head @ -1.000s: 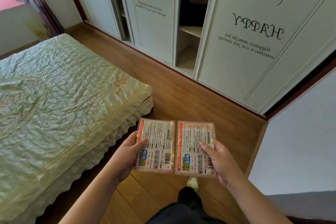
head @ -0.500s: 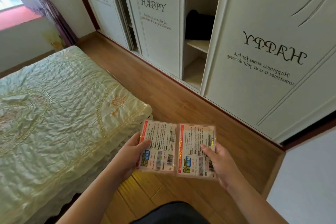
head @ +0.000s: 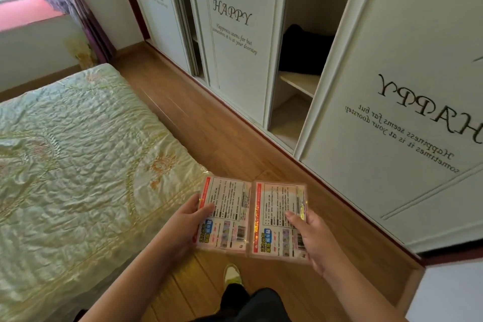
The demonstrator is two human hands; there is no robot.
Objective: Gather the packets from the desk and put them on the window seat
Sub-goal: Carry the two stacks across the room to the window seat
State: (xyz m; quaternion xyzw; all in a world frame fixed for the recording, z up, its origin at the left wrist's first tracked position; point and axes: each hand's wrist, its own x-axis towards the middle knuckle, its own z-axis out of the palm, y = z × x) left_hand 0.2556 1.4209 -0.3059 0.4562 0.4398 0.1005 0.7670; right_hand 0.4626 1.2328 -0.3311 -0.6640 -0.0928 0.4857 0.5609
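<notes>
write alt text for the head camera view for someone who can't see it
Left hand and right hand each hold a printed packet, left packet and right packet side by side above a wooden floor, between a bed and a white wardrobe.

Two packets, one [head: 224,213] left of the other [head: 278,221], are sitting side by side above the floor [head: 209,123], bed [head: 78,151] lying left, wardrobe [head: 235,47] standing right.
</notes>
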